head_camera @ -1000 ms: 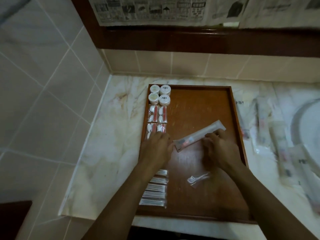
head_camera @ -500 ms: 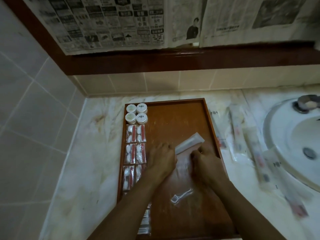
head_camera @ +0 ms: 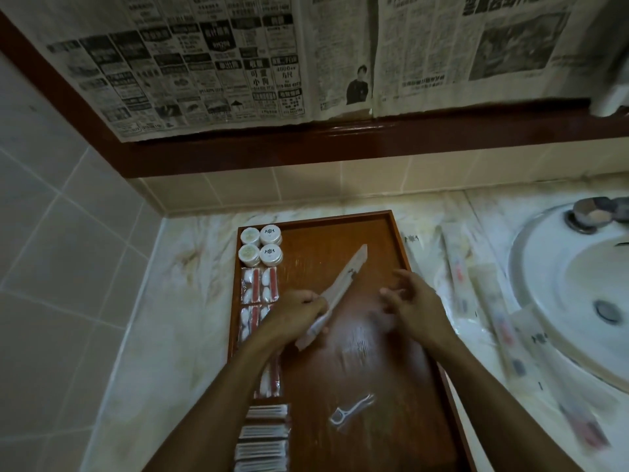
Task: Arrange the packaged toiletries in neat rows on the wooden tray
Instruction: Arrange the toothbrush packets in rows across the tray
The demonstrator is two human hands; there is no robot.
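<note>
A wooden tray [head_camera: 381, 376] lies on the marble counter. Down its left side run several round white tubs [head_camera: 261, 246], red-and-white sachets [head_camera: 259, 288] and flat striped packets [head_camera: 263, 437]. My left hand [head_camera: 295, 313] grips a long wrapped toothbrush packet [head_camera: 343, 282] near its lower end; the packet slants up to the right over the tray. My right hand [head_camera: 413, 303] hovers just right of it with fingers loosely spread, holding nothing. A wrapped floss pick [head_camera: 352, 408] lies loose on the tray below my hands.
Several more long wrapped packets [head_camera: 476, 294] lie on the counter between the tray and the white sink basin [head_camera: 558, 294]. A tiled wall stands at the left. Newspaper covers the framed mirror above the backsplash.
My right hand has let go of the toothbrush packet and drawn off to the right. My left hand now holds it alone, turned steeper. The camera view has tilted up.
</note>
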